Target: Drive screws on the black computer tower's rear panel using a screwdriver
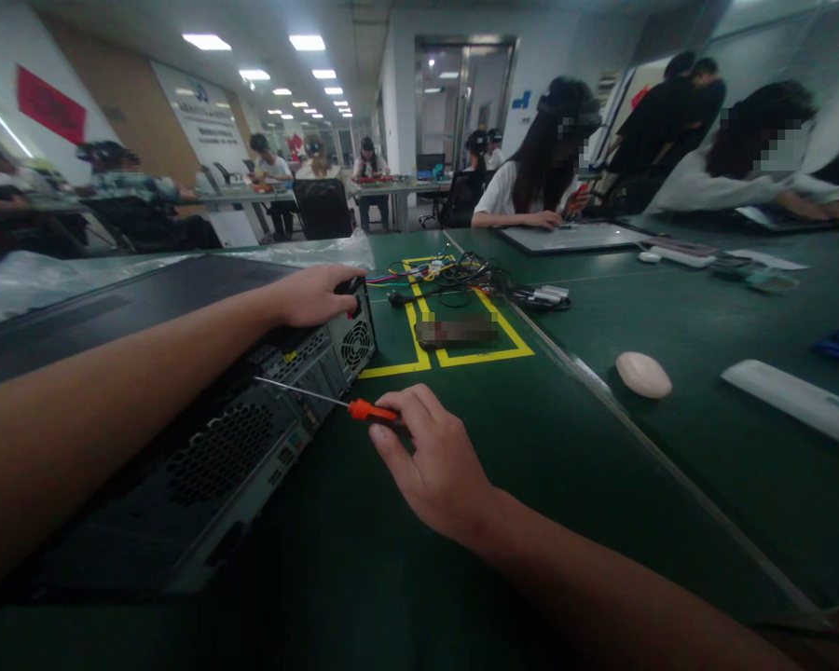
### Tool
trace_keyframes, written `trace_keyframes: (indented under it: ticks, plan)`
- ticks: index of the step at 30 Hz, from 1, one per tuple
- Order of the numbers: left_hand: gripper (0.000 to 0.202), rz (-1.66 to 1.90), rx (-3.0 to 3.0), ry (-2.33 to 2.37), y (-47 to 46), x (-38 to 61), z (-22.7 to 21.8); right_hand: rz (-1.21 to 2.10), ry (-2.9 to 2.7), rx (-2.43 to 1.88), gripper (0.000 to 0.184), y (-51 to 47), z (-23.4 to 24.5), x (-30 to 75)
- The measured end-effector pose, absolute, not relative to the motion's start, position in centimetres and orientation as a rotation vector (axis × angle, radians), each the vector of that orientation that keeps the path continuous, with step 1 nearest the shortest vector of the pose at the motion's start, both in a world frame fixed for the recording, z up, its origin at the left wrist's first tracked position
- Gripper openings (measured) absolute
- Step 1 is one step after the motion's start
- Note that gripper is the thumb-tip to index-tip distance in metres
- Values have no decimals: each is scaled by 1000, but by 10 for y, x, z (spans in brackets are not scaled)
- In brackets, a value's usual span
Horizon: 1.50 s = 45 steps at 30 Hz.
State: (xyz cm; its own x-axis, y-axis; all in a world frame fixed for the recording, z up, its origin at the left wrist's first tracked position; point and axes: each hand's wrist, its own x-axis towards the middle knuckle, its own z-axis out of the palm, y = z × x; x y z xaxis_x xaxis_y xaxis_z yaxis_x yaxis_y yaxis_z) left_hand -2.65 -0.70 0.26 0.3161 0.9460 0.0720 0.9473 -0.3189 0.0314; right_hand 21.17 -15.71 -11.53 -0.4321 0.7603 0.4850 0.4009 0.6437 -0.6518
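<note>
A black desktop computer case (244, 447) lies on its side at the left, its back panel with vent holes and ports facing right. My left hand (318, 296) grips the far back corner, fingers over the top and thumb at the edge beside a small round fan grille (356, 344). In my right hand (437, 457) is a screwdriver (372, 411) with an orange and black handle. Its long thin shaft points left, the tip in front of the back panel; whether the tip touches the case I cannot tell. My left forearm hides part of the case.
Tangled cables (461, 272) lie beyond the case on the green table (531, 522), near yellow tape marks (486, 356). A blurred dark object (458, 331) sits inside them. A pale oval object (643, 375) and a white bar (797, 401) are at right. Co-workers sit opposite.
</note>
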Motion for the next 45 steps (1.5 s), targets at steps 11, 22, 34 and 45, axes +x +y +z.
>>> trace_keyframes:
  ticks: [11, 22, 34, 45]
  plan:
    - [84, -170, -2579, -1826, -6, -27, 2, 624, -2071, -845, 20, -158, -117, 212]
    - [83, -143, -2553, -1814, -5, -29, 2, 652, -2110, -881, 16, -157, -116, 212]
    - [82, -124, -2517, -1854, -10, -22, 4, 643, -2105, -866, 15, -156, -117, 212]
    - [84, -134, -2545, -1816, -5, -27, 1, 653, -2104, -872, 14, -157, -117, 212]
